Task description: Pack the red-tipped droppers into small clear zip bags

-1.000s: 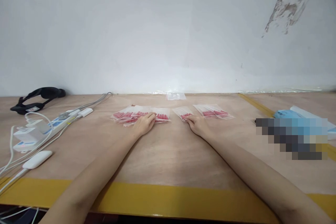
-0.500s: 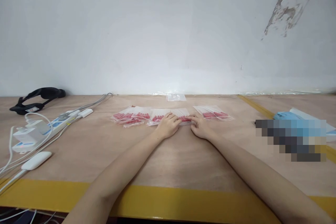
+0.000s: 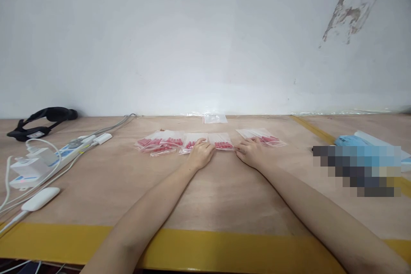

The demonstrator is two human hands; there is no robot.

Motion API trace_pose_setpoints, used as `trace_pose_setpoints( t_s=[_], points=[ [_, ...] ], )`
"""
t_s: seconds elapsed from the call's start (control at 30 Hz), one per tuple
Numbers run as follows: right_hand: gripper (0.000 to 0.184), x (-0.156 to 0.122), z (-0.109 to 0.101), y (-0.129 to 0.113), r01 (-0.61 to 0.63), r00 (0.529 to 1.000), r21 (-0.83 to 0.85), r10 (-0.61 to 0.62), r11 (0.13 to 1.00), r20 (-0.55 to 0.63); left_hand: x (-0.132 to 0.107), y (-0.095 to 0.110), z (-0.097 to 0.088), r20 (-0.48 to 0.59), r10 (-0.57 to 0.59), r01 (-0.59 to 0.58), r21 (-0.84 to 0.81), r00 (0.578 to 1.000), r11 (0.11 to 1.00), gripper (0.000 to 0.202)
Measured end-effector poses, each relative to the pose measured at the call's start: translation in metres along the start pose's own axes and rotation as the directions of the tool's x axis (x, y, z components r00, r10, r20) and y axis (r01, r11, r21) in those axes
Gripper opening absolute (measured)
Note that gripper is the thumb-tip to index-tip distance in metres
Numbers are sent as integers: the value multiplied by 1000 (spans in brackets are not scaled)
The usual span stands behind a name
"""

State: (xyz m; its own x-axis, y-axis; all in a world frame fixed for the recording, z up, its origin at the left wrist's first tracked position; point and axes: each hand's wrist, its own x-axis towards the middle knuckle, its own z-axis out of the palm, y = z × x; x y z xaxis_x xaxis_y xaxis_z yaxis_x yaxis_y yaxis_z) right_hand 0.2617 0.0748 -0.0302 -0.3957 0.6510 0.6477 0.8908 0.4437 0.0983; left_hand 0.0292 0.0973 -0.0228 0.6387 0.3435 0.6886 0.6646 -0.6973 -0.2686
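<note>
A clear zip bag with several small red pieces (image 3: 222, 141) lies on the table between my hands. My left hand (image 3: 202, 154) pinches its near left corner. At the near right corner, the fingertips of my right hand (image 3: 251, 152) are closed on the edge. Just left of it is another zip bag (image 3: 189, 142) with red pieces, partly covered by my left hand. Farther left, several such bags (image 3: 157, 142) overlap in a loose pile. More filled bags (image 3: 269, 138) lie to the right, partly behind my right hand.
A flat clear bag (image 3: 215, 118) lies by the wall. On the left are a white power strip (image 3: 69, 152) with chargers and cables, a white oval device (image 3: 41, 199) and a black strapped headset (image 3: 43, 122). A blue item (image 3: 353, 141), partly pixelated, is at right. Yellow tape (image 3: 192, 248) lines the front edge.
My hands have moved apart, uncovering the red pieces in the middle bag. The right hand has shifted right, with its fingers now at the bag's near right corner.
</note>
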Motion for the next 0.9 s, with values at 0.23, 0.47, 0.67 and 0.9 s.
trace_pose_setpoints(
  t_s=[0.23,0.47,0.67,0.9],
  points=[
    [23,3,1,-1,115,991,-38,-117,993,-68,-1,-5,-5,66,-4,5,-15,998,1000,12],
    [18,4,-1,-2,157,982,-81,-164,984,-89,1,-5,-3,134,79,-89,64,988,994,18],
    [16,5,-1,-3,170,982,-104,-177,980,-69,3,-5,-5,136,93,-105,87,986,991,21],
    [18,7,0,-8,172,978,-78,-180,982,-107,12,10,-2,112,48,-49,6,993,999,11]
  ],
)
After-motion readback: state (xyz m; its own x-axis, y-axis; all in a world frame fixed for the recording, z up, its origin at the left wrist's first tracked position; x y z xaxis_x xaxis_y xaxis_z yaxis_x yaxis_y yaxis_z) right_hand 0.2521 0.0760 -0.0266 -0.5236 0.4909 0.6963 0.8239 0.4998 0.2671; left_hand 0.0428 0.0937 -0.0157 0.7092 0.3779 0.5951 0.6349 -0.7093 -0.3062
